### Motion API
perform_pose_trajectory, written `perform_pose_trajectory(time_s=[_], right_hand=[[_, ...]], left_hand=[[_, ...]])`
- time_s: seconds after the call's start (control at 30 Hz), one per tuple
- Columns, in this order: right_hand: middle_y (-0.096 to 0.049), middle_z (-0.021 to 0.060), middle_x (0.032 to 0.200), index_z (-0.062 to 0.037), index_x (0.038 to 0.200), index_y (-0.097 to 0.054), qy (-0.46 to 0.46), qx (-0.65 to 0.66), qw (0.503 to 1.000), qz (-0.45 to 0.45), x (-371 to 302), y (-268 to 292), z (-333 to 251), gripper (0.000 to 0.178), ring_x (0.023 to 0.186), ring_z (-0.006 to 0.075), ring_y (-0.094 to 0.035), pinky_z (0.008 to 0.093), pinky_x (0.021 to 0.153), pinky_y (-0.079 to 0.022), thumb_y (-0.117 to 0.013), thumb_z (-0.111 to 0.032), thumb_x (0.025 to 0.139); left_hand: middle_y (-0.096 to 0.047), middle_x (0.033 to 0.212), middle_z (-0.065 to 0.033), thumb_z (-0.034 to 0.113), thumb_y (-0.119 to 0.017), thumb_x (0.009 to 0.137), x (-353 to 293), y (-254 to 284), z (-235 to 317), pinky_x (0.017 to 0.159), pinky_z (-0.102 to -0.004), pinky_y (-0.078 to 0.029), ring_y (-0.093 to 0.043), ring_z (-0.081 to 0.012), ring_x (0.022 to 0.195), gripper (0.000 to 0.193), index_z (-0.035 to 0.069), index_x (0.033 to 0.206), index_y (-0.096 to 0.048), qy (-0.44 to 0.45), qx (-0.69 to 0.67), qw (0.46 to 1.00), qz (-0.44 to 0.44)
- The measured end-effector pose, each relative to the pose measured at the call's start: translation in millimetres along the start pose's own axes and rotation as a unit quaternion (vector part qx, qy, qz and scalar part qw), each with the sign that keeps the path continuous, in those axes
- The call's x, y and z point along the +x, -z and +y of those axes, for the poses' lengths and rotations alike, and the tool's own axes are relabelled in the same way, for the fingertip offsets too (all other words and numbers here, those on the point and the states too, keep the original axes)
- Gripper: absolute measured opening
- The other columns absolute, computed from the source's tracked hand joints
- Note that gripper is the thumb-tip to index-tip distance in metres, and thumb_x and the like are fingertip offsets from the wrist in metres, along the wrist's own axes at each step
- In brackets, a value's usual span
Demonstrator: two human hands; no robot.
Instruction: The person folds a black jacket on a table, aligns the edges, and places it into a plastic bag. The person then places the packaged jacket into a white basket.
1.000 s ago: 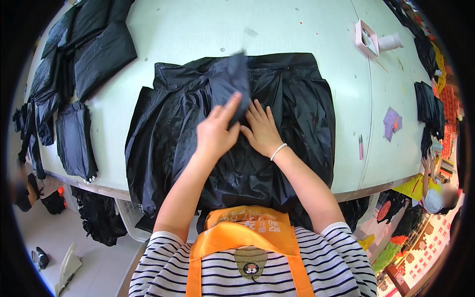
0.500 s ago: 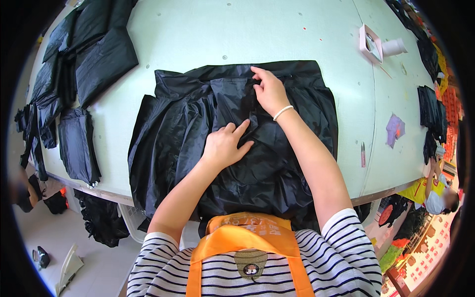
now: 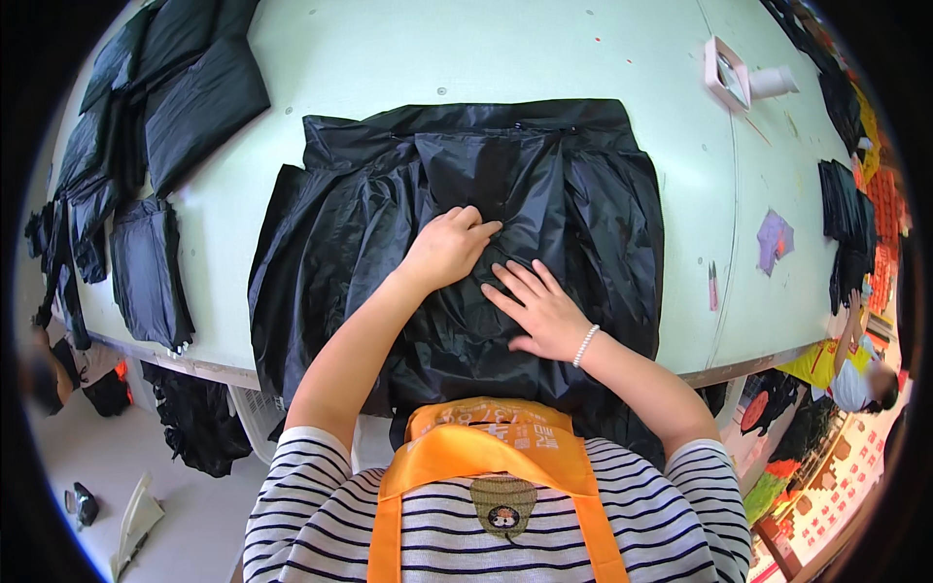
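Note:
A black, shiny garment (image 3: 345, 233) lies spread in front of me, its upper band running across the far side and folds fanning down toward my body. My left hand (image 3: 452, 248) is at its middle, fingers curled and pinching the cloth. Just to the right and nearer to me, my right hand (image 3: 544, 316) rests on the garment, fingers spread and palm down. The near edge of the cloth hangs over the table edge by my orange apron (image 3: 486, 442).
Folded black pieces (image 3: 204, 107) and a black stack (image 3: 151, 272) lie on the pale table (image 3: 408, 58) at left. At right are a pink tray (image 3: 724, 73), a purple scrap (image 3: 775, 241) and a small pointed tool (image 3: 712, 287). A person (image 3: 855, 374) is at far right.
My right hand has come down from the garment's far band to its middle and now lies spread. My left hand has moved slightly farther away and curled its fingers. The garment shifted slightly away.

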State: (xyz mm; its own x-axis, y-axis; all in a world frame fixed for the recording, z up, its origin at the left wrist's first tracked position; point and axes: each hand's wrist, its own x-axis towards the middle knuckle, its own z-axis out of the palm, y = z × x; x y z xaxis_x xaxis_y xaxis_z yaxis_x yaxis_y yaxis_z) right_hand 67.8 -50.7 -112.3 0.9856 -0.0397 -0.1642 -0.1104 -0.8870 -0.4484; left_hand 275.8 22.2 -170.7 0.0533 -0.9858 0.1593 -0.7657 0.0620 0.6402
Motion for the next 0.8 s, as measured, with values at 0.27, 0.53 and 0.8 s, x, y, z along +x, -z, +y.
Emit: perform_pose_trajectory(time_s=[0.27, 0.53, 0.8], right_hand=[[-0.061, 0.0218, 0.073, -0.0006, 0.081, -0.067, -0.311, 0.289, 0.896, 0.128, 57, -18, 55, 0.032, 0.072, 0.0398, -0.060, 0.0430, 0.067, -0.048, -0.063, -0.032, 0.084], [-0.066, 0.0201, 0.081, -0.0018, 0.078, -0.070, -0.368, 0.172, 0.914, 0.001, 75, -7, 68, 0.036, 0.075, 0.0352, -0.064, 0.0417, 0.068, -0.050, -0.071, -0.038, 0.075], [-0.055, 0.0061, 0.087, -0.0083, 0.088, -0.057, -0.064, -0.007, 0.969, 0.239, 38, -18, 17, 0.021, 0.086, 0.0244, -0.055, 0.0349, 0.076, -0.043, -0.069, -0.017, 0.074]], left_hand=[[-0.065, 0.085, -0.0159, 0.033, -0.052, 0.093, 20, 25, -8, 0.085, -0.0328, -0.045, -0.060, -0.0325, 0.089, 0.040, -0.003, 0.108, -0.064, 0.315, -0.322, 0.884, -0.124], [-0.057, 0.109, -0.0089, 0.025, -0.072, 0.071, -22, 12, 41, 0.084, -0.0363, -0.046, -0.056, -0.0260, 0.099, 0.041, 0.004, 0.105, -0.061, -0.061, 0.146, 0.985, -0.074], [-0.064, 0.079, -0.0083, 0.014, -0.067, 0.076, -13, -5, 3, 0.065, -0.0374, -0.049, -0.062, -0.0282, 0.077, 0.009, 0.006, 0.079, -0.067, 0.055, -0.052, 0.997, 0.022]])
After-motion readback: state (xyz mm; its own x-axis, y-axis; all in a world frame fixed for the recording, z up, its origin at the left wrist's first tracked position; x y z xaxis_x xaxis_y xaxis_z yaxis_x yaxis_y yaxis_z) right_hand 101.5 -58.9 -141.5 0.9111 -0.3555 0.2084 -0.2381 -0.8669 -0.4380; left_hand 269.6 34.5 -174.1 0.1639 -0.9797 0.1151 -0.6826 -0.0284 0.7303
